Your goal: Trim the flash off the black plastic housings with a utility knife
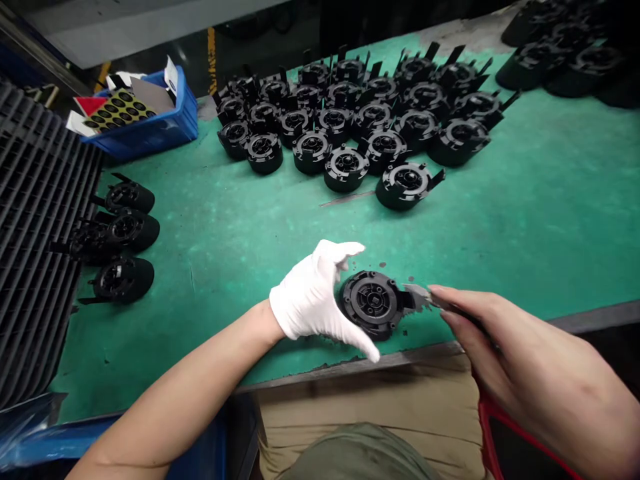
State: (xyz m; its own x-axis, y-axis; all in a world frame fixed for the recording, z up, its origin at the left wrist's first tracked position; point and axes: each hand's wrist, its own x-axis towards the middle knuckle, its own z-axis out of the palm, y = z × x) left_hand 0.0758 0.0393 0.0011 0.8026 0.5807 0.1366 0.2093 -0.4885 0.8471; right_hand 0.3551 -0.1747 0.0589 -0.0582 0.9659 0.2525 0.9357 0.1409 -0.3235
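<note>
Head view shows your left hand (313,300), in a white glove, cupped around a round black plastic part (373,303) at the near edge of the green table (525,233). Your bare right hand (520,363) grips a small blade (417,297) whose tip touches the part's right side. Beyond the part, toward the middle of the table, a thin sliver (347,198) lies flat. Behind it, a large cluster of similar black parts (360,113) fills the far side. Three more parts (123,233) sit at the left edge, beside a ribbed black tray (35,220). A blue bin (150,127) with a sticker sheet stands at the far left corner.
</note>
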